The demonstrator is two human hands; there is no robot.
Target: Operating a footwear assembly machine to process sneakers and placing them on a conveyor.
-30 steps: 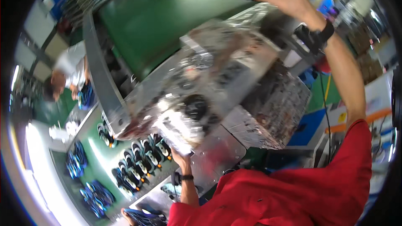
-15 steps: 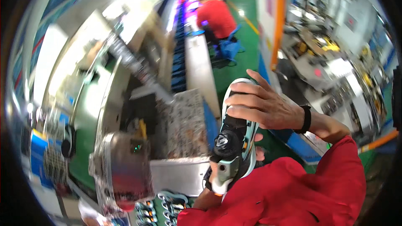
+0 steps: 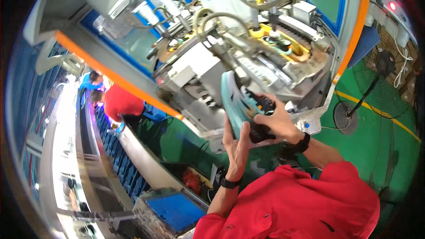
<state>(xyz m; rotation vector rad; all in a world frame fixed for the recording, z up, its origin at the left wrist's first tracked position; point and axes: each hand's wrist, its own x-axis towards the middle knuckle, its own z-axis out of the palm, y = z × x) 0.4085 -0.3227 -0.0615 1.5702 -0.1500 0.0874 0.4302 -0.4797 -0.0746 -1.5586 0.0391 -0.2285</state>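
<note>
A sports shoe (image 3: 234,102) with a thick teal and white sole and a black upper is in my hands, tilted up with its sole side facing left. My left hand (image 3: 237,146) supports it from below, thumb and fingers pressed along the sole. My right hand (image 3: 279,121) grips the black upper from the right. Just beyond the shoe is a pressing machine (image 3: 208,68) with an orange-edged opening. Inside it, at the right, a second shoe (image 3: 281,44) sits in a yellow mould (image 3: 301,55) under a vertical rod.
An orange frame edge (image 3: 119,77) runs along the machine's left. A standing fan (image 3: 383,62) is at the right. A conveyor line (image 3: 133,150) lies left, with a seated person in red (image 3: 117,102) beside it. A blue-topped block (image 3: 172,210) stands at lower left.
My view has swung right from the conveyor to the machine. The shoe has turned from upright on a dark metal holder to lying tilted between both hands; the holder no longer shows.
</note>
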